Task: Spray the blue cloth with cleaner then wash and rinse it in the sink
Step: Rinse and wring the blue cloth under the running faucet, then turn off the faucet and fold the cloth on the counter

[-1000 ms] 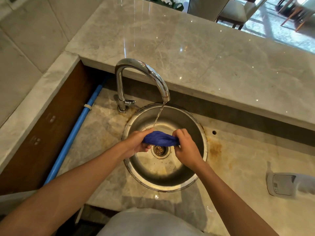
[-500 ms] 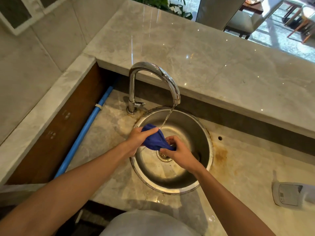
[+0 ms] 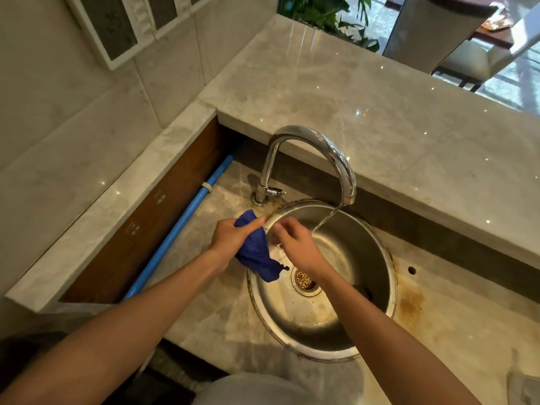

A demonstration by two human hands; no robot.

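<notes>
Since half a sec ago, cloth's gone left, out of the stream, and my right hand's let go. Blue pipe (image 3: 181, 226) runs along far left of the tabletop (image 3: 455, 325). My left hand (image 3: 233, 239) grips the blue cloth (image 3: 257, 255) bunched, hanging over the sink (image 3: 377, 287) rim's left edge. Right hand (image 3: 295, 247) beside it, fingers loosely curled, grasping nothing. Faucet (image 3: 330, 153) w/ water running into the basin, right of both hands.

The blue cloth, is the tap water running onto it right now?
No, the water stream falls past the blue cloth, held in the left hand.
</notes>
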